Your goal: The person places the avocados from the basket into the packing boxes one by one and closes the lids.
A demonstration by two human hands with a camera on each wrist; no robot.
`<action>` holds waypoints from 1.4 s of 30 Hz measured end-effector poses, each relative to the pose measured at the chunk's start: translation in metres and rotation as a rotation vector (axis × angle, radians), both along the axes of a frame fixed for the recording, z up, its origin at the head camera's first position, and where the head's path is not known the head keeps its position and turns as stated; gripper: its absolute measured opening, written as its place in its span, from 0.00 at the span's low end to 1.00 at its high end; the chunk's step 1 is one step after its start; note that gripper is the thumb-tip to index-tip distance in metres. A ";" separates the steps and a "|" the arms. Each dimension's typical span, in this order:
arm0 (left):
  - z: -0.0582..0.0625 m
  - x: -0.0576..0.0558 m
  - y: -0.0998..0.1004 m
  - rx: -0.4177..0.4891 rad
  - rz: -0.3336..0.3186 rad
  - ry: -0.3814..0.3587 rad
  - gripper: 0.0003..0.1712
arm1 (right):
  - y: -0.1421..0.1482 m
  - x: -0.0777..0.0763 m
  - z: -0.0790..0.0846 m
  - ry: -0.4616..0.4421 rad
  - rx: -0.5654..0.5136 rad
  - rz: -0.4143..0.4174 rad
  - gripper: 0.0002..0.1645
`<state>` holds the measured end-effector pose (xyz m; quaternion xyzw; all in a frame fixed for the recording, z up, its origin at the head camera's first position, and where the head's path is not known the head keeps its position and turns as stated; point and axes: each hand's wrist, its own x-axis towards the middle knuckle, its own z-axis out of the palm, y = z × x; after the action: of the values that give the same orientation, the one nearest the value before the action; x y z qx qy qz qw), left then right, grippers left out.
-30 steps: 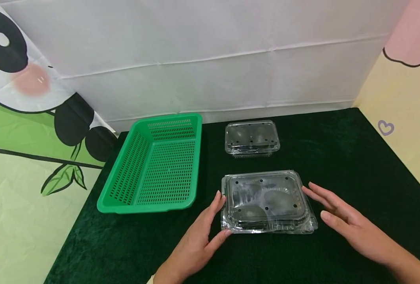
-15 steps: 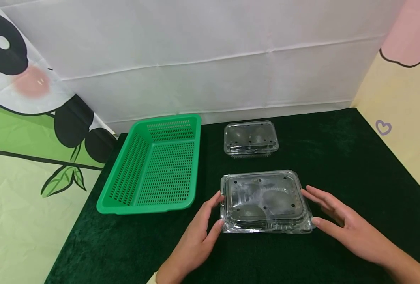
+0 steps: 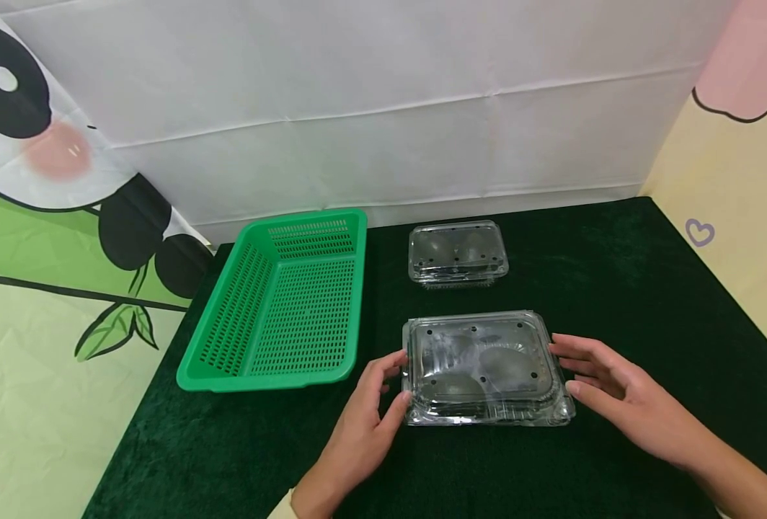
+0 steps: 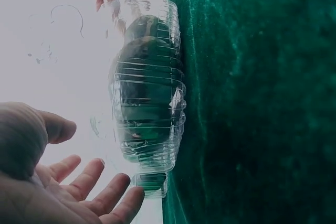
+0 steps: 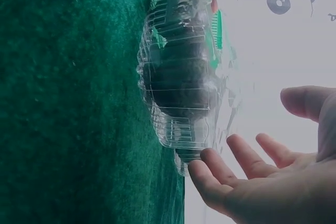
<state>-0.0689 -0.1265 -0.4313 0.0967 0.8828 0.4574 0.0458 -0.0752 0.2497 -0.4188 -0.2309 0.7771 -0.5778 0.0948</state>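
A large clear plastic clamshell box (image 3: 487, 353) lies lidded on the dark cloth, with rounded dark things inside showing through its vented lid. At its left side is my left hand (image 3: 364, 425), index finger and thumb tips right at the rim. My right hand (image 3: 623, 404) flanks the opposite side, its fingertips and thumb close against the edge. Both wrist views show relaxed, spread fingers: the left hand (image 4: 79, 182) and the right hand (image 5: 262, 177) each have the thumb well apart, beside the box wall.
Behind the large box sits a smaller clear clamshell (image 3: 458, 252), also holding rounded things. To the left stands a green slotted plastic basket (image 3: 357, 310), its bare bottom visible. A dark green cloth (image 3: 617, 274) covers the table, backed by a white sheet (image 3: 390, 108).
My right hand has moved inward, its thumb coming to the large box's right edge. The left thumb has slid slightly up along the left edge. The box has stayed nearly in place.
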 end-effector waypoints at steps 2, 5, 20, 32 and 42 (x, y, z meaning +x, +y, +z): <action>0.001 -0.001 0.000 0.009 0.006 -0.001 0.32 | 0.001 -0.002 0.000 -0.011 -0.007 0.002 0.32; 0.002 -0.002 0.000 0.014 0.008 -0.016 0.33 | 0.002 -0.005 0.001 -0.030 -0.026 0.009 0.30; 0.000 -0.008 -0.003 0.042 0.002 -0.262 0.39 | 0.013 -0.022 -0.006 -0.501 -0.067 0.089 0.30; -0.001 -0.009 -0.010 0.170 -0.075 -0.385 0.34 | 0.013 -0.021 -0.014 -0.675 -0.222 0.248 0.31; -0.004 -0.010 -0.011 0.305 -0.136 -0.463 0.35 | 0.008 -0.016 -0.016 -0.742 -0.311 0.299 0.42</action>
<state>-0.0791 -0.1379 -0.4356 0.0541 0.7613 0.5908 0.2617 -0.0908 0.2578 -0.4352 -0.1290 0.5519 -0.7119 0.4147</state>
